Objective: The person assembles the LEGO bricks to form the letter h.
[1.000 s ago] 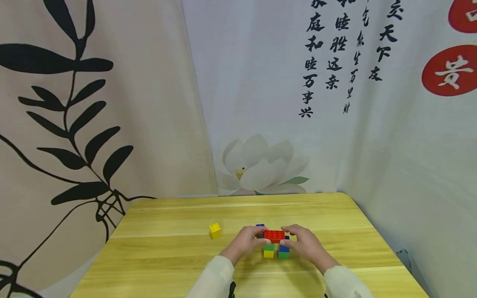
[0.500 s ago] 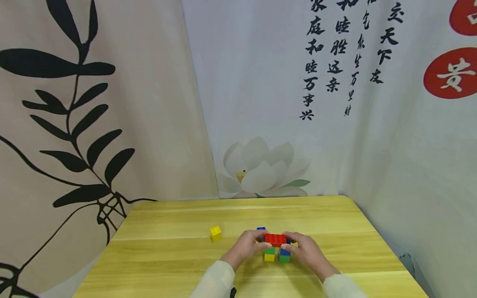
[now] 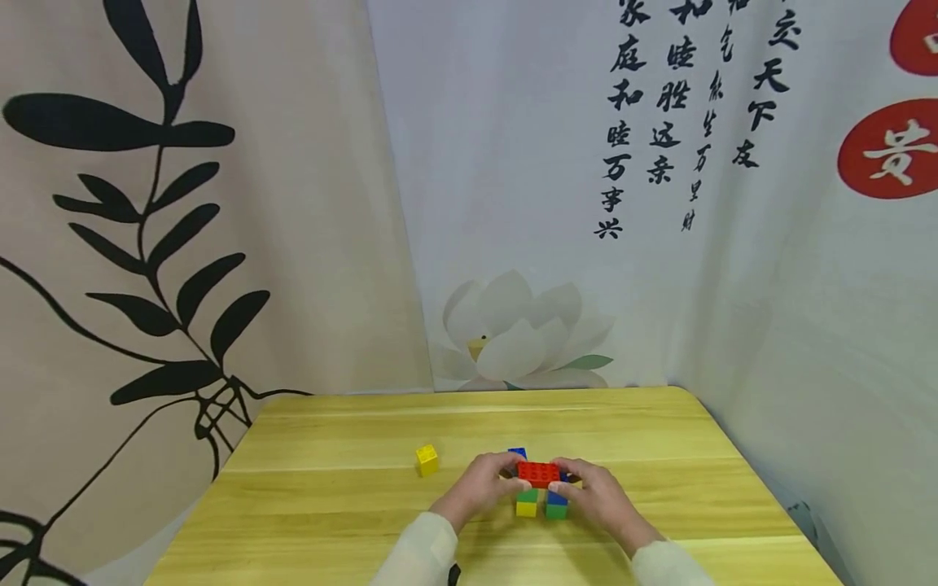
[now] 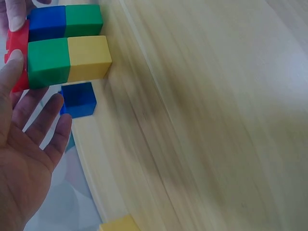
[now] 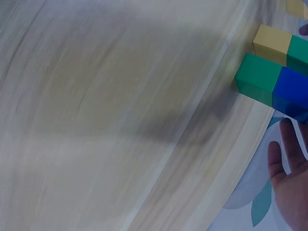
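Partly hidden by gripping hands (image 3: 484,486) (image 3: 602,495): red brick (image 3: 538,474), rear blue block (image 3: 518,452).

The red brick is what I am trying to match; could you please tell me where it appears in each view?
Head: the red brick is low, a little right of centre.
Left wrist: at the left edge, near the top.
Right wrist: not in the picture.
Shared landmark: the blue-on-green stack, visible in all three.

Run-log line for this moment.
left hand: pinches red brick; right hand: pinches same brick; red brick: atop green-on-yellow stack and blue-on-green stack; others: yellow block leftward, blue block behind stacks
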`<state>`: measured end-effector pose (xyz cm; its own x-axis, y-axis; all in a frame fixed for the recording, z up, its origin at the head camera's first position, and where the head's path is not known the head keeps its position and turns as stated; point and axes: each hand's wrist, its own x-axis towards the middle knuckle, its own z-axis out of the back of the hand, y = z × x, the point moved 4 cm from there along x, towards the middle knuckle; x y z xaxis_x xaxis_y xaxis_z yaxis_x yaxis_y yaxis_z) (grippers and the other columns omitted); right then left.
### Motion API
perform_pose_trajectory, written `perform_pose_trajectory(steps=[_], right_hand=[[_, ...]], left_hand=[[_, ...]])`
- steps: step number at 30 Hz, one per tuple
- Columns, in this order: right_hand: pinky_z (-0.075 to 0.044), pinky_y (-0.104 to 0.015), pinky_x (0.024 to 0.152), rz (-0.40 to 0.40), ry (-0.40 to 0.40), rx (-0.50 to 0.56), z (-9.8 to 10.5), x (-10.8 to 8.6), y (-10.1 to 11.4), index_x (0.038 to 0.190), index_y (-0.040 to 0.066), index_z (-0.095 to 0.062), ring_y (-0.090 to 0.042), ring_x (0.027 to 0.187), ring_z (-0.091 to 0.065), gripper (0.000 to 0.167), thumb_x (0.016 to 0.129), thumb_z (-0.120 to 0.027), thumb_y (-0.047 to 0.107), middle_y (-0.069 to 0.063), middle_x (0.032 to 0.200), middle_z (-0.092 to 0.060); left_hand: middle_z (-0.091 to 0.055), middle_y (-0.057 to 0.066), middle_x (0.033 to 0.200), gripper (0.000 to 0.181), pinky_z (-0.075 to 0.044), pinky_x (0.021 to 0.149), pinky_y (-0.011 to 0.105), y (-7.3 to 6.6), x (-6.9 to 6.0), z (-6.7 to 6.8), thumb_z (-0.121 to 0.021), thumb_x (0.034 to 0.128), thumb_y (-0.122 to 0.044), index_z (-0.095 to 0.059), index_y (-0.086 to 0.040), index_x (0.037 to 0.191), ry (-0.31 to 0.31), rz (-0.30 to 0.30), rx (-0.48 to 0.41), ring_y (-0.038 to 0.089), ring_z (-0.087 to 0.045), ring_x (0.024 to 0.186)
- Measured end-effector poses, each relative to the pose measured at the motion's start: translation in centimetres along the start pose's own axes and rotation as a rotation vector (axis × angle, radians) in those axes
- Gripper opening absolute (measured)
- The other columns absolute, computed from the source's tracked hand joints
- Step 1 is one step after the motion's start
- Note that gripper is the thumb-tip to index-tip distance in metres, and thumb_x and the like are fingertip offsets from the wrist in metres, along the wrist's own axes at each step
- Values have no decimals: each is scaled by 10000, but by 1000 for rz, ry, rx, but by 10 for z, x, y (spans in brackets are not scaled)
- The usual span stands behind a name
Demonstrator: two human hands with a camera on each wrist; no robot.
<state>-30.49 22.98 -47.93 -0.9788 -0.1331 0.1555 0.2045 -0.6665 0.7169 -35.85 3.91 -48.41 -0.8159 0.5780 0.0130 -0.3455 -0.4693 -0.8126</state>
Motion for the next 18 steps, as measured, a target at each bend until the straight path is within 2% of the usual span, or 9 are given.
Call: perform_pose_trajectory(steps=[6, 14, 18], right_hand=[[-524, -443, 814, 16, 27, 19, -13, 5, 11, 1230, 82, -675, -201, 939, -608, 374, 930, -694, 304, -27, 1101, -688], [-530, -454, 820, 22, 71, 34, -37, 12, 28, 1300, 17, -630, -205, 930, -597, 480, 942, -681, 332, -80, 1160, -672], [-533, -444, 808, 59, 93, 54, -50, 15, 39, 1311, 7, -619, -210, 932, -601, 492, 948, -670, 336, -87, 1155, -670]], left_hand=[[-674, -83, 1024, 261, -523, 851, 383, 7, -15, 11, -732, 915, -258, -706, -148, 1150, -36, 34, -24, 150, -601, 949], [-685, -55, 1065, 302, -524, 876, 408, 20, -37, 31, -725, 923, -259, -692, -124, 1192, -63, 34, -38, 182, -607, 976], [-687, -33, 1058, 281, -524, 849, 404, 29, -50, 43, -720, 927, -233, -692, -108, 1177, -79, 14, -55, 199, -608, 971]])
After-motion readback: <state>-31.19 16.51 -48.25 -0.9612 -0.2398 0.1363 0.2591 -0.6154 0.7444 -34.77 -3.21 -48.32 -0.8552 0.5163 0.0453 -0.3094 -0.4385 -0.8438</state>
